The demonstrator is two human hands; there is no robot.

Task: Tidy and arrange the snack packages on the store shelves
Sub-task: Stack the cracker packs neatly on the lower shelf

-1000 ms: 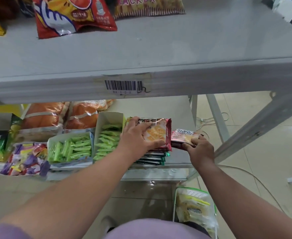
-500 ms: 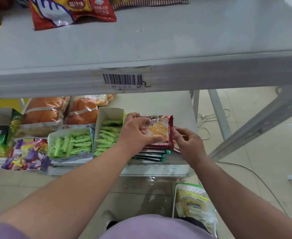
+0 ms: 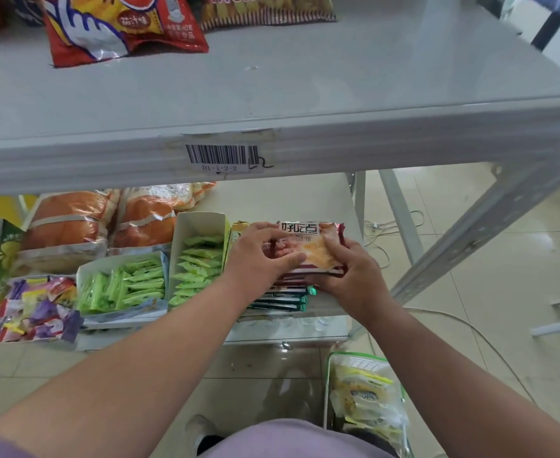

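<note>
While we are squaring a stack at the right end of the lower shelf, both hands are working on one pack.

Step in hand: we are setting the red cracker pack (image 3: 308, 249) on top of the stack of flat packs (image 3: 285, 297) and, as we judge it, lining its edges up with those below.

Left hand: our left hand (image 3: 260, 256) is lying over the near left part of the pack, its fingers (image 3: 272, 228) curling over the far edge and the thumb pressing the face, so it is gripping the pack to steady it.

Right hand: our right hand (image 3: 348, 272) is holding the right end, thumb on top and fingers wrapping under the near right corner; we are probably nudging that end into line.

Where the pack is: it is resting on the stack, just beside the tall white carton of green sachets (image 3: 199, 259), on the lower shelf (image 3: 291, 196).

Why there: like packs are going flat on like, so the pile is staying low under the upper shelf (image 3: 272, 94).

Neighbours: a lower carton of green sticks (image 3: 123, 282), loose purple and yellow sweets (image 3: 30, 309) and orange bags (image 3: 106, 223) are sitting further left.

Above: a red crisp bag (image 3: 123, 24) is lying on the upper shelf.

Below: a clear bag of yellow snacks (image 3: 364, 395) is waiting near our knees.

Risk: we are judging that slick wrappers may slide if we let go unevenly.
</note>
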